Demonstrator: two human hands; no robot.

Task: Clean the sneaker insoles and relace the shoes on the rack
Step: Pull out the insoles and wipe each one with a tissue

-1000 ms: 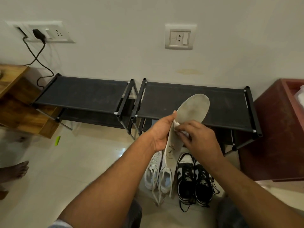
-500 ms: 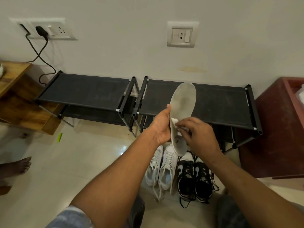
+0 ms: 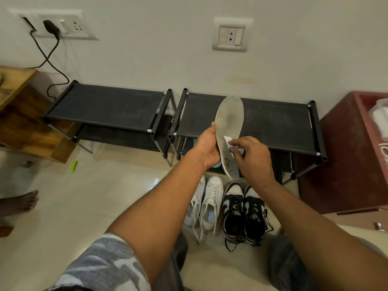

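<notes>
Grey insole (image 3: 230, 114), left hand (image 3: 206, 147); cloth (image 3: 227, 140), right (image 3: 252, 158)

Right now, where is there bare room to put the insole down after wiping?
Both rack tops are bare: the left rack end to end, the right rack beside the held insole. The floor left of the white sneakers is free. Crowded: before the right rack, where they and the black-and-white sneakers stand.
</notes>
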